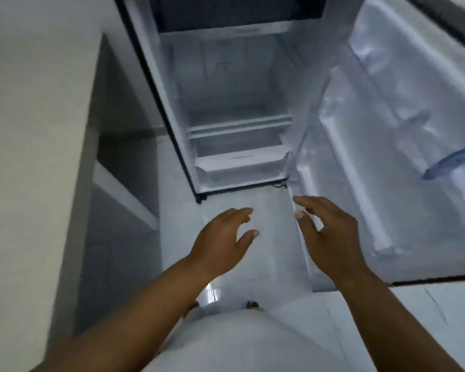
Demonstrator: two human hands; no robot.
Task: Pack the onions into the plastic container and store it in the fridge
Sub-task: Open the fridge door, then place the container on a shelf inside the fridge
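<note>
While fridge point(234, 108) stands open, interior shelves show bare, blurred; door point(403, 135) swung wide to right, pale blue item point(448, 163) in door rack, too blurred to identify; white counter point(30, 130) at left, tiled floor point(253, 264) below; left hand point(220, 234) and right hand point(330, 232) both reach forward toward fridge, fingers loose and spread, grasping nothing; plastic container with onions not visible anywhere in view.

The white fridge point(234, 103) stands open, its shelves bare.
</note>
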